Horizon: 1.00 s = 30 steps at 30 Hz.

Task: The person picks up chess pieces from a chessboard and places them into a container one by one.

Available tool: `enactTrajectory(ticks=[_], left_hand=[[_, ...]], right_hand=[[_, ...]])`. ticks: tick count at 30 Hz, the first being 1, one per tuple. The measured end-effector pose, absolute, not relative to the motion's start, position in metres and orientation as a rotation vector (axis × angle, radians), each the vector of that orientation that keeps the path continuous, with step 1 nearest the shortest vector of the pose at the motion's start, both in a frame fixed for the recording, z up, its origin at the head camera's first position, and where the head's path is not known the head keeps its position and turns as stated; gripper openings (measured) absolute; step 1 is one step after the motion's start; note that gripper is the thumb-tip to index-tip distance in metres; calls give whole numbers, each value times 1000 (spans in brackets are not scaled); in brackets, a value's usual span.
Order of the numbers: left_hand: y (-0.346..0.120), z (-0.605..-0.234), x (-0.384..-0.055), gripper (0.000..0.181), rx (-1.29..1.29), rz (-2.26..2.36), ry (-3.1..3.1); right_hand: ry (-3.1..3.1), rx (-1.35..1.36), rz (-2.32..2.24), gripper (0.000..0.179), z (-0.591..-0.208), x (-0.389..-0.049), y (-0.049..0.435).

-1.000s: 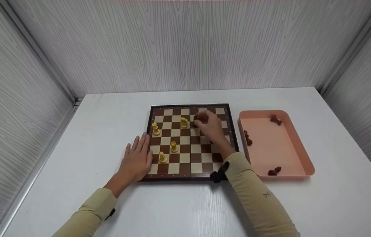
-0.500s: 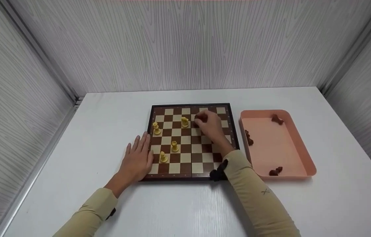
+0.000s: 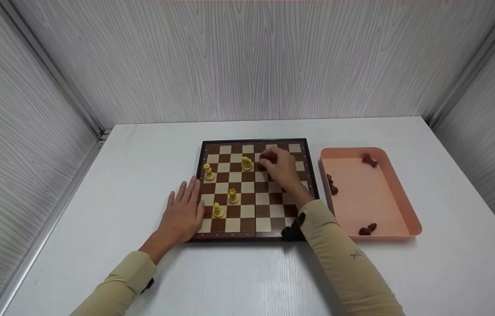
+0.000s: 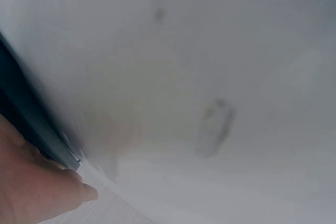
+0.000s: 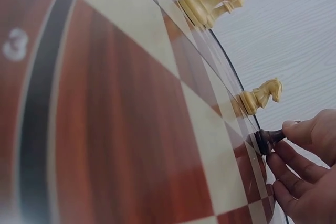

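My right hand (image 3: 281, 169) reaches over the far right half of the chessboard (image 3: 262, 224). Between thumb and fingers it pinches a dark brown chess piece (image 5: 270, 139), which stands upright with its base down at the board; its top is hidden by the fingers. Just left of it stands a yellow knight (image 3: 246, 164). My left hand (image 3: 181, 217) lies flat along the board's left edge, fingers straight. Near it stand a tall yellow piece (image 3: 208, 172), a notched-top yellow piece (image 3: 233, 195) and a smaller yellow piece (image 3: 217, 210).
A pink tray (image 3: 399, 199) stands right of the board. Three dark brown pieces lie in it: one at the back (image 3: 369, 160), one by the left wall (image 3: 332, 184) and one at the front (image 3: 367, 229). White panels (image 3: 247, 61) enclose the white table.
Both hands stay nearly in place. The right fingers settle very slightly around the dark piece, and the view shifts a little.
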<state>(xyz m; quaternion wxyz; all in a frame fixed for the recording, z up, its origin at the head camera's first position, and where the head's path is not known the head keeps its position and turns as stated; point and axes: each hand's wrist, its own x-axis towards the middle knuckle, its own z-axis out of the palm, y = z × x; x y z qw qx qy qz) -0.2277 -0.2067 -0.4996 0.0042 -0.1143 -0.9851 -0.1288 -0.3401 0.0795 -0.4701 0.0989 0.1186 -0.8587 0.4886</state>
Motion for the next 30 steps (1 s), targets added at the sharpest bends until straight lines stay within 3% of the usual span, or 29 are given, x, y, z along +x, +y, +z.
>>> enactTrajectory(ticks=[30], left_hand=[[-208, -498, -226, 63, -374, -425, -3049]], right_hand=[[-2489, 430, 1478, 24, -446, -328, 93]])
